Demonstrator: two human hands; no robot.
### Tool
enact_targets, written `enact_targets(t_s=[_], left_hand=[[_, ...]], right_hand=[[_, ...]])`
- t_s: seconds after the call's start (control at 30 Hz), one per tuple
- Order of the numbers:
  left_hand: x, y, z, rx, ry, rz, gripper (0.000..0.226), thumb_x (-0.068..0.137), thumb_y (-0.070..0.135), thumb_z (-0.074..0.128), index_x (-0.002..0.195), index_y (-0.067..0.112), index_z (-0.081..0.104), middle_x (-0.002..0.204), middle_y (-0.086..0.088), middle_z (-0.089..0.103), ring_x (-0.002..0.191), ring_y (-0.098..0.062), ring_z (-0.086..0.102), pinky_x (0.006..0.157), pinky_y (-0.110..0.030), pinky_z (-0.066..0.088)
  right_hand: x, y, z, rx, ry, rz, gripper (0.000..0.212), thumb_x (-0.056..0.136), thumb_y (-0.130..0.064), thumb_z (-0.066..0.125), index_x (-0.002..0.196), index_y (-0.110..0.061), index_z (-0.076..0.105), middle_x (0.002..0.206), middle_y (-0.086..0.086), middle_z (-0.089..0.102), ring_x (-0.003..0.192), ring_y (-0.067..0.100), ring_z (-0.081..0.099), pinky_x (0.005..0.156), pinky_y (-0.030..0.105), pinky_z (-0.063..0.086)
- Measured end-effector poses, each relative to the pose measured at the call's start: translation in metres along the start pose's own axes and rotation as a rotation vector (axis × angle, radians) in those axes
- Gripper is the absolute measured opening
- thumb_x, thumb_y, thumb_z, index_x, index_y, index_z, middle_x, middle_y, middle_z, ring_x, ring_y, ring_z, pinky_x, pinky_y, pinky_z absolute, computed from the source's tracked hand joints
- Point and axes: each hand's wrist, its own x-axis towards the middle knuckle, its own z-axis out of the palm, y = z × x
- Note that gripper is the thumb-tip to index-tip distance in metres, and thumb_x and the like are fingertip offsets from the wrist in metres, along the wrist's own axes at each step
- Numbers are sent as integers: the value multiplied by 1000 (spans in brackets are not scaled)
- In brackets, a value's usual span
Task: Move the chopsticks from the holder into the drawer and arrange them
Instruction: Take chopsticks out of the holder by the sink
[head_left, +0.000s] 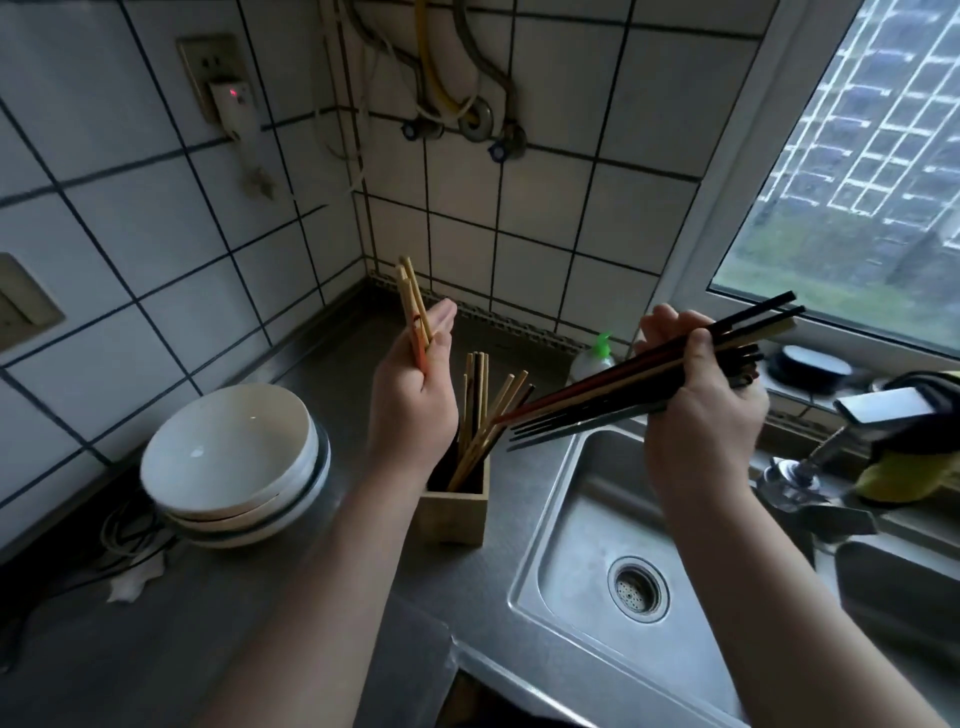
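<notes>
A square wooden holder (456, 512) stands on the steel counter between the bowls and the sink, with several light wooden chopsticks (480, 400) leaning in it. Above the holder, my left hand (413, 395) grips a few light wooden chopsticks (410, 296) that point up. My right hand (701, 410) is over the sink's back edge and holds a bundle of several dark chopsticks (597, 395), lying nearly level with their tips toward the holder. No drawer is in view.
Stacked white bowls (234, 462) sit left of the holder. The steel sink (597, 525) lies to the right, with a faucet (795, 467), a yellow cloth (904, 473) and a soap bottle (592, 361) behind it. Tiled walls close the corner; a window is at right.
</notes>
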Motion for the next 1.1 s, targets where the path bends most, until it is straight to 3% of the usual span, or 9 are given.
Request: enact_targets(t_s=[0.1,0.27,0.47,0.6,0.7,0.9,1.1], left_hand=[[-11,29,10,-25,-22,93,32,104,17,44,133,11,57,132,1,61,124,-1,54,100,-18,44],[-52,73,52,-134,-184,134,31,103,18,45,131,16,58,130,5,63,124,-4,55,103,-24,44],[-140,103,121,-241,-429,90,30,101,15,48,128,15,62,125,10,66,122,-7,58,104,-25,43],[-227,128,166,-352,-630,-5,30,100,13,47,126,17,60,124,4,68,122,-11,58,105,-28,44],[-293,145,194,-346,-787,-45,31,101,9,45,122,26,59,125,5,66,123,-8,57,106,-31,43],[-417,184,249,-366,-1103,-183,30,101,2,43,128,5,56,126,-9,64,121,-14,59,107,-34,43],[-537,227,299,-436,-1368,-351,27,101,4,46,112,20,66,118,-5,69,117,-17,62,107,-42,43]], right_hand=[[-11,-29,-17,33,-51,-56,19,98,-9,47,106,-1,63,100,13,74,104,32,68,77,32,57],[-34,-79,-74,-37,-62,-201,19,96,-12,51,100,-10,70,105,14,73,105,32,67,94,41,52],[-75,-138,-175,-100,35,-308,20,95,-13,53,97,-14,73,102,12,74,101,28,70,87,32,55],[-123,-182,-261,-249,217,-354,18,92,-21,57,93,-24,76,96,0,77,93,18,73,79,24,57],[-164,-214,-327,-351,280,-358,21,93,-25,55,101,-18,73,101,2,76,96,19,72,80,22,56],[-244,-269,-432,-415,549,-457,26,95,-15,52,91,-25,75,97,-1,76,94,18,72,84,26,56],[-327,-322,-521,-513,822,-505,23,93,-20,49,96,-22,71,102,3,75,99,20,70,91,35,55]])
